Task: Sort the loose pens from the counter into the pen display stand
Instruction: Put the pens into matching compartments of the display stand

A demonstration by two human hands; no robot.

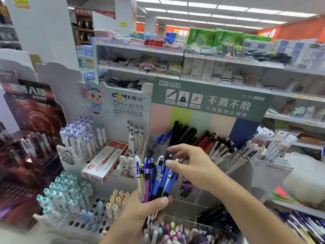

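Left hand (140, 210), low in the centre of the view, grips a bundle of pens (154, 178) upright in its fist, thumb pressed across the barrels; the bundle mixes blue, black, white and one pink-purple barrel. Right hand (190, 166) reaches in from the lower right with fingers spread and relaxed, thumb and fingertips at the tops of the bundled pens; whether it pinches one is unclear owing to motion blur. Directly behind the bundle stands the pen display stand (207, 106), a green-headed card with pastel panels and clear compartments holding black, red-black and white pens. To the left of the stand sits a white pegged rack (130, 104) with a cartoon mouse header, carrying purple-capped and grey-capped pens; a red-and-white pen box (105, 162) lies tilted on it. Left of and below the stand, teal-capped pens (65, 192) fill a perforated tray. Behind the stand, store shelves (175, 55) hold folded textiles.
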